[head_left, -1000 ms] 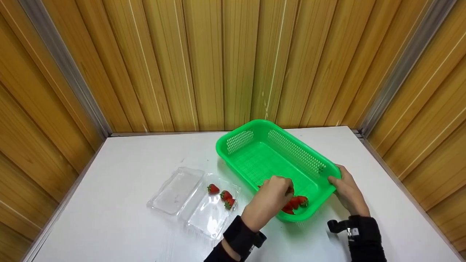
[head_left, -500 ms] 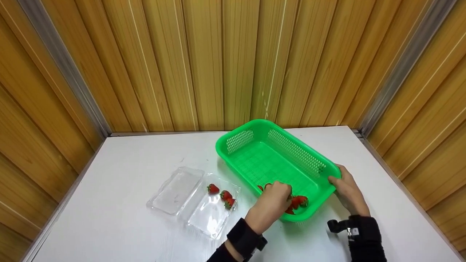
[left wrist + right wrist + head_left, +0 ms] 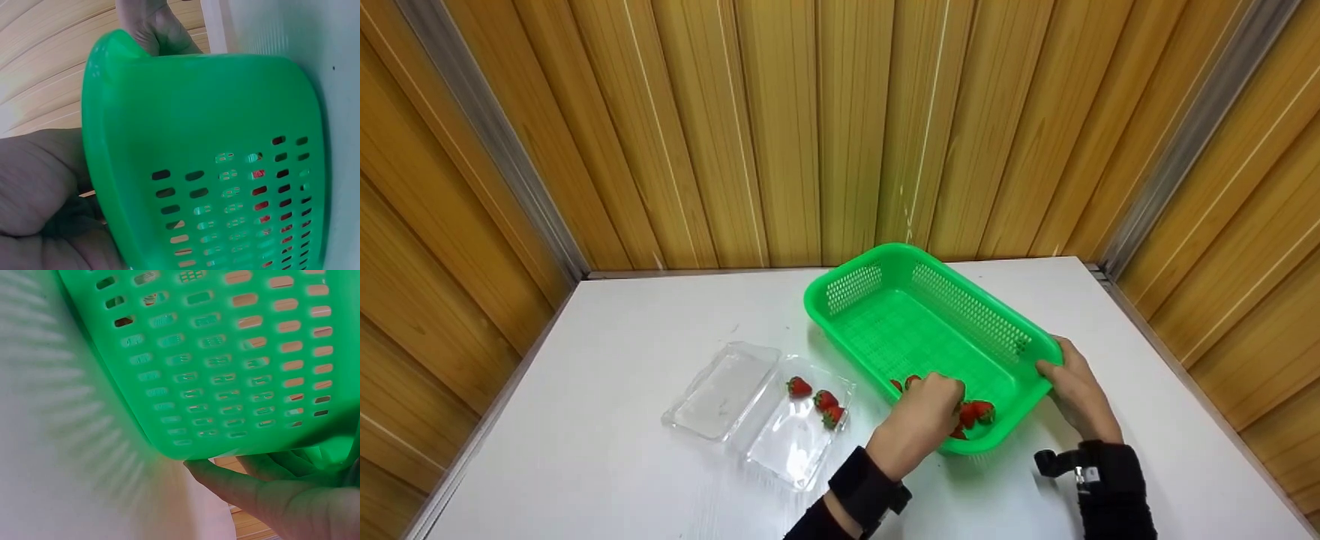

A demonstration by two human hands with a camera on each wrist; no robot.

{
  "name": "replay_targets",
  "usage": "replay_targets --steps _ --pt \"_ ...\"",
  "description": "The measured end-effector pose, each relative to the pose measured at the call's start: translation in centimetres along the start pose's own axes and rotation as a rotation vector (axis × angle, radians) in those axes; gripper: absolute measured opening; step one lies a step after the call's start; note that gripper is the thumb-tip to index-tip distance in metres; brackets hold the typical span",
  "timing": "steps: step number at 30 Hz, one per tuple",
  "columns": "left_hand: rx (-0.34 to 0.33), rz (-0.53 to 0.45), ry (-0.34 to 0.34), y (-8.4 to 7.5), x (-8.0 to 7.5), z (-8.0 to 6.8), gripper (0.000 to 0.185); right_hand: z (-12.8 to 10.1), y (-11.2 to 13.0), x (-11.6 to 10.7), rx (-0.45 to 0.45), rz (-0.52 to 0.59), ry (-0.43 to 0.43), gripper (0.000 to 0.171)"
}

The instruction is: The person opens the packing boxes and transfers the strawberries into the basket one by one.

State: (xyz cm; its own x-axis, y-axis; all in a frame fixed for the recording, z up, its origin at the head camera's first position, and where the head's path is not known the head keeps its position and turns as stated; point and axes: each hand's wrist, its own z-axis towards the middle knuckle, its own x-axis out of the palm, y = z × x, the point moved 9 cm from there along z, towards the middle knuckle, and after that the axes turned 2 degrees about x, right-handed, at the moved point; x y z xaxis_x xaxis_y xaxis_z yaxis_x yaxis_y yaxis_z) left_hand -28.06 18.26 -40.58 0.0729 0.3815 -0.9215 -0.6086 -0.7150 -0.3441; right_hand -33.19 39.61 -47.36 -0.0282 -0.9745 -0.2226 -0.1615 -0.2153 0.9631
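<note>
A green plastic basket (image 3: pixel 885 315) with perforated walls stands slanted on the table. My left hand (image 3: pixel 919 420) reaches over its near wall with curled fingers, close to several strawberries (image 3: pixel 979 412) in the near corner. Whether those fingertips hold a strawberry is hidden in the head view. In the left wrist view the left hand (image 3: pixel 39 191) is partly behind the basket wall, and red shows through the holes. My right hand (image 3: pixel 1080 390) grips the basket's right end, thumb over the rim. The right wrist view shows its fingers (image 3: pixel 242 489) under the basket's end.
A clear plastic clamshell box (image 3: pixel 720 397) lies opened out left of the basket. Within its right half sit three strawberries (image 3: pixel 799 387). The white table (image 3: pixel 585 450) meets wood-patterned panels (image 3: pixel 780 135) at the back and sides.
My left hand has shifted slightly right and down inside the near corner, uncovering more of a strawberry to its left. The right hand and basket have stayed in place.
</note>
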Motion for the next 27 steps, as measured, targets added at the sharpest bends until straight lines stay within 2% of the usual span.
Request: replay_targets --steps 9,13,17,23,27 --pt "-0.007 0.005 -0.009 0.2 -0.3 -0.3 0.037 0.2 0.0 0.2 0.006 0.011 0.005 0.059" --pt "-0.011 -0.007 -0.013 0.3 -0.8 -0.6 0.025 0.2 -0.1 0.2 0.011 0.009 -0.004 0.059" --pt "-0.010 0.006 -0.038 0.5 -1.9 -1.1 0.013 0.2 -0.1 0.1 0.015 0.003 -0.002 0.058" --pt "-0.006 0.047 -0.096 0.9 -3.9 -1.9 0.013 0.1 0.0 0.0 -0.009 -0.023 -0.008 0.059" --pt "-0.015 0.071 -0.157 1.7 -5.2 -2.9 0.008 0.1 0.0 0.0 -0.022 -0.005 -0.003 0.057"
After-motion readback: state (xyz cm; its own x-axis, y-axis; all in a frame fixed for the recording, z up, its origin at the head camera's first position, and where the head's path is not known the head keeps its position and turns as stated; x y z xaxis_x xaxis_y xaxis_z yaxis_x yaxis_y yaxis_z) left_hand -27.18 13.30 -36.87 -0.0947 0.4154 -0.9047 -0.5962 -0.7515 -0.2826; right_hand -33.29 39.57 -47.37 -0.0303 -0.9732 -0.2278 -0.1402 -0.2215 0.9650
